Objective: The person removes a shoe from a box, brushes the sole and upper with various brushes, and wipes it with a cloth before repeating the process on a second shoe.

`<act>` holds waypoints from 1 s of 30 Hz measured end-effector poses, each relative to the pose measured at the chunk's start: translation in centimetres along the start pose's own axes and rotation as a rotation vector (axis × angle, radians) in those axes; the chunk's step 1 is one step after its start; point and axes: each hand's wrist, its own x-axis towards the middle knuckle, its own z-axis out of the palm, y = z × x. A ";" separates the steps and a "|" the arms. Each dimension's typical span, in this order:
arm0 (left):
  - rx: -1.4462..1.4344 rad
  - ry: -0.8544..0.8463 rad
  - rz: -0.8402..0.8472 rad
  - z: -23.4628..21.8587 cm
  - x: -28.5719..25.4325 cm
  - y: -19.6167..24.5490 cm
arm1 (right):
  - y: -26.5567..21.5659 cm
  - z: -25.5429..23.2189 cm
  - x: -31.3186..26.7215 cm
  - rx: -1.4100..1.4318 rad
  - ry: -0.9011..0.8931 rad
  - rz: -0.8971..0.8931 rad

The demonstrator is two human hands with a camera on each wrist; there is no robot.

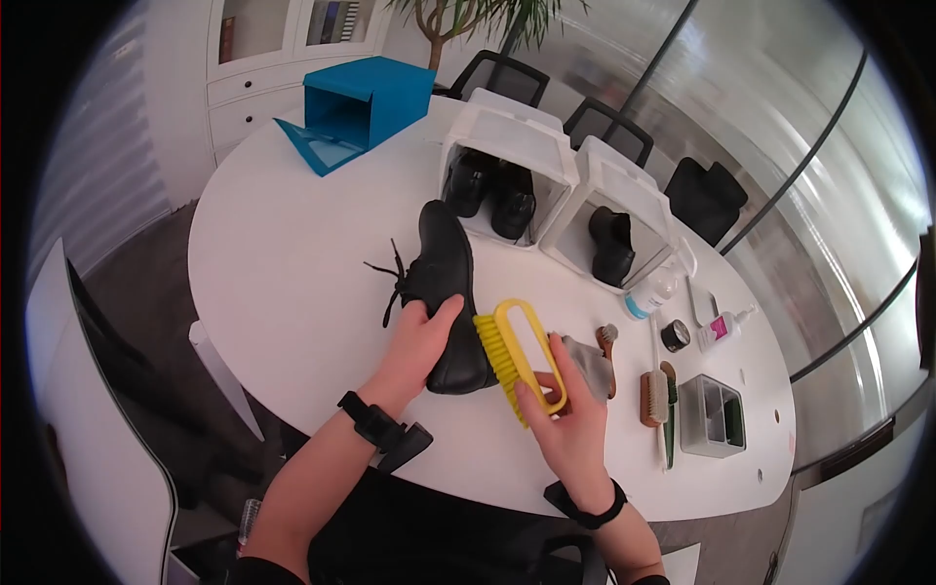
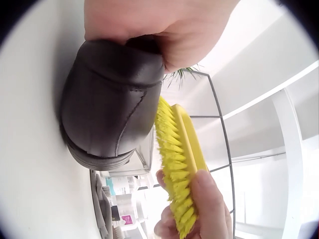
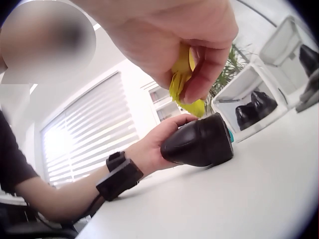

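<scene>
A black lace-up shoe (image 1: 447, 249) stands on the white table, its toe pointing away from me and its laces loose on the left. My left hand (image 1: 411, 353) grips it by the opening, with the thumb over the collar and the fingers hidden beyond it. In the right hand (image 1: 575, 434) is a yellow scrubbing brush (image 2: 188, 142), pinched by its looped handle between thumb and fingers. Its bristles (image 1: 497, 351) face the right side of the shoe near the heel. From the left wrist view, the bristle tips come right up beside the shoe's upper (image 2: 107, 102).
Two white shoe boxes (image 1: 507, 135) with black shoes inside stand behind. An open blue box (image 1: 402, 93) lies at the back left. Rightward are a grey cloth (image 1: 589, 363), a wooden brush (image 1: 654, 400), a black jar (image 1: 675, 335), bottles (image 1: 721, 331) and a grey caddy (image 1: 694, 437).
</scene>
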 end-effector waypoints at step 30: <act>-0.110 0.076 0.042 -0.3 1.1 -0.9 | -2.0 1.2 4.0 -0.462 -0.185 -0.319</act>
